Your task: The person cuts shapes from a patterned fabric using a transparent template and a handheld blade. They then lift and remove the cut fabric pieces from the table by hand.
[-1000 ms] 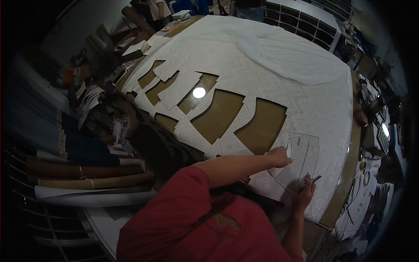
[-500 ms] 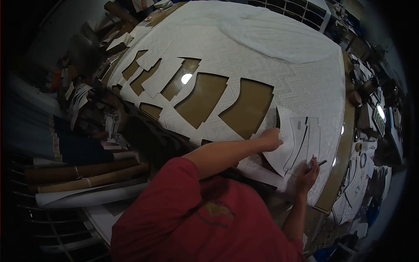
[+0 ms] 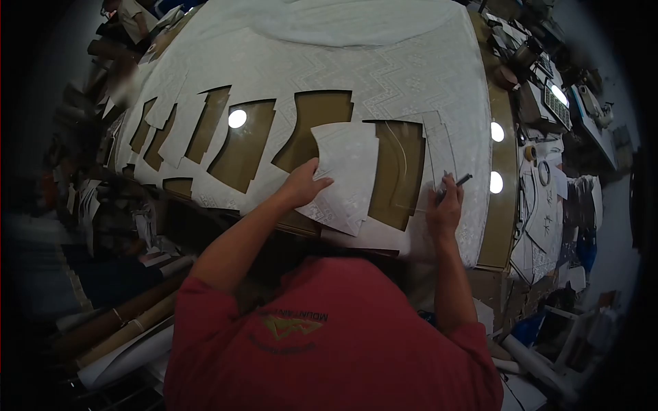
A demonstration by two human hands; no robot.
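White patterned fabric (image 3: 397,82) lies on the table, with several shaped openings showing the brown surface. My left hand (image 3: 306,185) grips the left edge of a cut fabric piece (image 3: 349,171), thumb and fingers closed on it. The piece lies partly over one opening, just left of another opening (image 3: 397,171). My right hand (image 3: 447,202) is closed around a dark tool (image 3: 463,180), perhaps a cutter or scissors, over the fabric. Drawn lines (image 3: 439,137) show on the fabric above that hand.
The brown table edge (image 3: 495,233) runs down the right side. Beyond it are a roll of tape (image 3: 530,153), a keyboard-like device (image 3: 556,104) and papers. Fabric rolls (image 3: 130,322) lie at the lower left. Another person (image 3: 133,20) is at the upper left.
The cut piece has moved left in my left hand, baring an opening where it lay. My right hand still holds the tool. The view has shifted to the right.
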